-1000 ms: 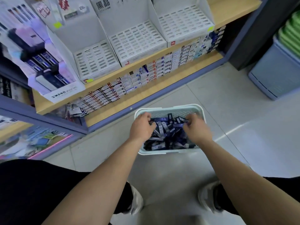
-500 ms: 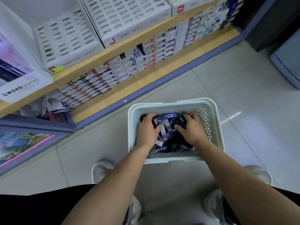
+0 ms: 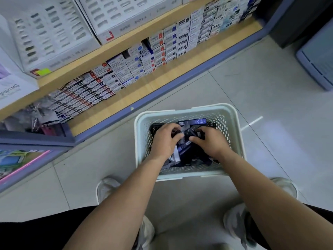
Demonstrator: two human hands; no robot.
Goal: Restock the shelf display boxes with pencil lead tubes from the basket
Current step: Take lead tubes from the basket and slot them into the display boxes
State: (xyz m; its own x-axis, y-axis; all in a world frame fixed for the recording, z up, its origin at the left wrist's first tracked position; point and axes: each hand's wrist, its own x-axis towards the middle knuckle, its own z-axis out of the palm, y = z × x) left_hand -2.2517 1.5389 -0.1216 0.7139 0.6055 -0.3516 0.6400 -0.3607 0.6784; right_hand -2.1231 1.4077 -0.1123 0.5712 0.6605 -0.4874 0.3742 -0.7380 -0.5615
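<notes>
A pale green perforated basket (image 3: 232, 134) stands on the floor in front of my feet, filled with dark blue and black pencil lead tubes (image 3: 198, 122). Both hands are down inside it. My left hand (image 3: 166, 138) has its fingers curled round a few tubes at the pile's left. My right hand (image 3: 210, 141) pinches tubes in the middle with curled fingers. White slotted display boxes (image 3: 54, 33) stand on the wooden shelf at the upper left, most of their slots showing no tubes.
Below the display boxes, the lower shelf (image 3: 137, 91) holds rows of small stationery boxes (image 3: 162, 47). A blue-grey bin (image 3: 317, 56) stands at the right edge. Grey tiled floor surrounds the basket. My shoes (image 3: 106, 188) flank the space just behind it.
My head has dropped lower toward the basket, so the upper shelf has slid out of view. Both hands have gone deeper into the tubes and closed round some.
</notes>
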